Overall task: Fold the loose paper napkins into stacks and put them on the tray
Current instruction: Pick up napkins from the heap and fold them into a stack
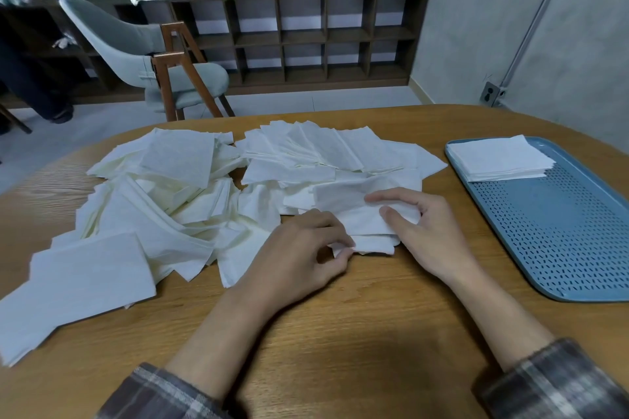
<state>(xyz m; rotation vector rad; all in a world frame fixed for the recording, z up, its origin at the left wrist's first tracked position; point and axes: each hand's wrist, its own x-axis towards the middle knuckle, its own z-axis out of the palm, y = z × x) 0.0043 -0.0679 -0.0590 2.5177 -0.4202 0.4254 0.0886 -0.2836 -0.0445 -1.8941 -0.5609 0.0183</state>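
– One folded stack is lying on the tray, at its 11 o'clock corner. Is that all that is finished?
– As far as can be judged, yes. Most of the loose napkins are lying in a heap on the desk, spreading from 9 to 12 o'clock of the hands, so the task is looking early.
– Which piece is being worked?
– A napkin at the heap's 5 o'clock edge. The left hand is pinching its near corner between thumb and forefinger. The right hand is gripping its 3 o'clock edge, fingers and thumb curling onto it.
– What is proving hard to read?
– How many sheets are sitting in the stack, or under the hands. The frame is also cutting off the tray's 3 o'clock side.
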